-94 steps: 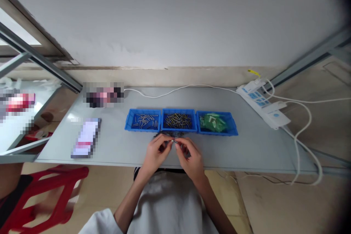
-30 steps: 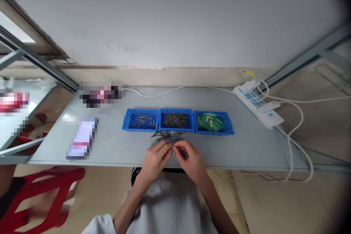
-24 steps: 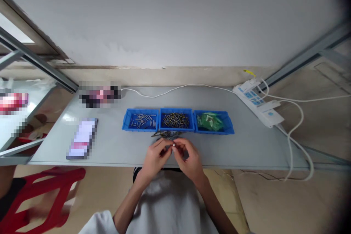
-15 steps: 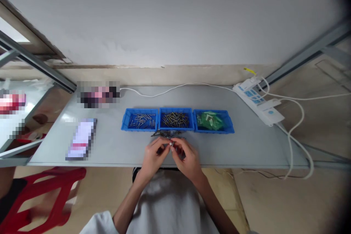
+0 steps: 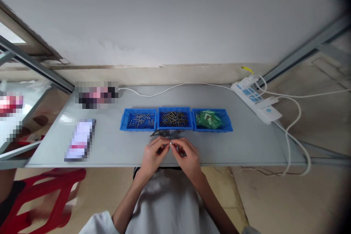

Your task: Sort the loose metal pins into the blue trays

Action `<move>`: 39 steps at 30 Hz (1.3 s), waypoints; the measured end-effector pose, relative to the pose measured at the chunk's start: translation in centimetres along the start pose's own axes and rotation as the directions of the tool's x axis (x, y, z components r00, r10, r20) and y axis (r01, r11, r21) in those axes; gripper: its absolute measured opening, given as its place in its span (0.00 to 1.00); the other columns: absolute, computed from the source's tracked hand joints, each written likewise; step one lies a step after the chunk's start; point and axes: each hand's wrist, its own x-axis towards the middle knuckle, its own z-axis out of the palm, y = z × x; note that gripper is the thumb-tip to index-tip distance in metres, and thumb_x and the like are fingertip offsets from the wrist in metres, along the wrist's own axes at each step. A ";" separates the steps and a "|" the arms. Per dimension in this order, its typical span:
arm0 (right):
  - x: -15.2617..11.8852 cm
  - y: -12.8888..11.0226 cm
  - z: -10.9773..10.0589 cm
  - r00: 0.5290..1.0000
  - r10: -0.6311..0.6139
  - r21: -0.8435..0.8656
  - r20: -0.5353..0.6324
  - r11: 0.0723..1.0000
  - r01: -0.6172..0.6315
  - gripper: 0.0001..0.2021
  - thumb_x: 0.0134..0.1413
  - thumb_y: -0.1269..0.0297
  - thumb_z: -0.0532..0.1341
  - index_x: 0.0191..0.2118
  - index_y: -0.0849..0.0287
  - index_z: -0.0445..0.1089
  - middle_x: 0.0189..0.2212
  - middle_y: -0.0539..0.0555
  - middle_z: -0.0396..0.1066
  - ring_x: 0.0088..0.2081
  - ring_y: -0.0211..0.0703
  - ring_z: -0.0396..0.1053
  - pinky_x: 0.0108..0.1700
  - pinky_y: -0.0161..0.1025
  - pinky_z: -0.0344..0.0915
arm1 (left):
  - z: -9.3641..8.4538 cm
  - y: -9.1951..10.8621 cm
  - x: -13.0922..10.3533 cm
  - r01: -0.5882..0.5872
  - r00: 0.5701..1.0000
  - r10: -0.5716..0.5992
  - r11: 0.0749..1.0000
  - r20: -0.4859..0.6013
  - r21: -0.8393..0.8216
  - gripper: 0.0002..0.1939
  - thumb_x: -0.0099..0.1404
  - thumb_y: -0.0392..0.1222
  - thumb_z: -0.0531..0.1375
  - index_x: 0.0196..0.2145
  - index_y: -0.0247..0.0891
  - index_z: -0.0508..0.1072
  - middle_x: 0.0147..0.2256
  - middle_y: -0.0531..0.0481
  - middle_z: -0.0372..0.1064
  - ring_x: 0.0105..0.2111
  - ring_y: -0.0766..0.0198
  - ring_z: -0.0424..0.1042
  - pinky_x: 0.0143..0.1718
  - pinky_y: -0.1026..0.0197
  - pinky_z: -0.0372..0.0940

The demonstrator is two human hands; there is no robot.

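Note:
My left hand and my right hand meet near the table's front edge, fingertips pinched together on a small whitish piece too small to name. Just beyond them a pile of dark metal pins lies on the table. Behind the pile stand three blue bins side by side: the left bin holds scattered silvery pins, the middle bin is full of brassy and dark pins, and the right bin has a green plastic bag with white pieces.
A phone-like object, pixelated, lies at the left, with another blurred item behind it. At the right is a white power strip with cables. A red stool stands below left, beside part of a person.
Both hands stay nearly in place, their fingertips still together around the small piece. The whole view has shifted slightly.

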 end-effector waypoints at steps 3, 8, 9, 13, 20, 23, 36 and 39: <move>1.3 0.0 0.1 0.998 -0.022 -0.019 -0.055 1.000 0.021 0.05 0.74 0.64 0.62 0.45 0.53 0.76 0.29 0.49 0.75 0.25 0.37 0.68 0.30 0.35 0.68 | -0.1 0.2 -0.2 0.025 0.999 -0.025 1.000 -0.044 0.000 0.08 0.76 0.42 0.63 0.46 0.39 0.82 0.37 0.46 0.82 0.27 0.66 0.73 0.33 0.64 0.69; 5.9 0.4 -1.0 0.976 0.006 -0.129 -0.219 0.991 -0.036 0.06 0.74 0.63 0.63 0.50 0.55 0.77 0.31 0.50 0.75 0.25 0.37 0.65 0.33 0.37 0.67 | -0.4 0.6 -0.4 0.150 0.983 -0.158 0.984 -0.088 -0.090 0.14 0.79 0.48 0.60 0.48 0.38 0.82 0.33 0.47 0.82 0.25 0.65 0.73 0.32 0.64 0.69; 6.5 0.5 -1.4 0.980 -0.003 -0.181 -0.197 0.983 -0.034 0.08 0.74 0.62 0.63 0.52 0.55 0.77 0.31 0.49 0.75 0.26 0.38 0.66 0.34 0.37 0.68 | -0.4 0.7 -0.4 0.168 0.980 -0.177 0.981 -0.091 -0.101 0.15 0.79 0.49 0.60 0.45 0.38 0.83 0.31 0.48 0.82 0.25 0.65 0.73 0.31 0.64 0.68; 5.6 0.8 -2.2 0.991 -0.009 -0.275 -0.134 0.961 -0.028 0.12 0.75 0.60 0.61 0.57 0.56 0.76 0.32 0.50 0.76 0.26 0.39 0.67 0.35 0.38 0.69 | -0.5 0.6 -0.3 0.201 0.971 -0.214 0.973 -0.110 -0.113 0.17 0.79 0.51 0.59 0.42 0.38 0.83 0.29 0.49 0.80 0.26 0.64 0.73 0.31 0.64 0.67; -0.4 2.2 -1.7 0.985 0.129 -0.364 0.115 0.928 -0.079 0.09 0.74 0.62 0.59 0.47 0.53 0.78 0.32 0.51 0.75 0.32 0.43 0.75 0.35 0.37 0.68 | -0.4 0.4 -0.3 0.247 0.961 -0.260 0.960 -0.096 -0.130 0.18 0.79 0.53 0.59 0.42 0.38 0.83 0.28 0.50 0.79 0.25 0.64 0.72 0.30 0.63 0.65; -0.6 2.7 -1.7 0.979 0.153 -0.382 0.132 0.920 -0.092 0.08 0.72 0.64 0.60 0.45 0.53 0.78 0.33 0.51 0.75 0.32 0.44 0.75 0.34 0.37 0.65 | -0.4 0.4 -0.2 0.255 0.961 -0.266 0.959 -0.077 -0.126 0.18 0.79 0.53 0.60 0.43 0.38 0.83 0.28 0.50 0.79 0.25 0.64 0.72 0.30 0.63 0.65; 0.7 3.5 -2.0 0.948 0.182 -0.333 0.262 0.939 -0.089 0.06 0.69 0.66 0.59 0.42 0.53 0.75 0.30 0.49 0.72 0.31 0.43 0.74 0.34 0.37 0.64 | -0.1 0.5 0.3 0.250 0.968 -0.251 0.965 -0.010 -0.075 0.17 0.78 0.51 0.59 0.42 0.38 0.83 0.28 0.49 0.80 0.26 0.63 0.74 0.29 0.64 0.64; 0.9 3.5 -1.9 0.943 0.196 -0.319 0.268 0.942 -0.105 0.05 0.68 0.66 0.60 0.41 0.53 0.74 0.30 0.49 0.72 0.31 0.43 0.74 0.34 0.37 0.64 | -0.1 0.5 0.3 0.250 0.968 -0.250 0.966 0.006 -0.062 0.16 0.78 0.50 0.59 0.42 0.38 0.83 0.28 0.49 0.80 0.25 0.63 0.74 0.29 0.64 0.64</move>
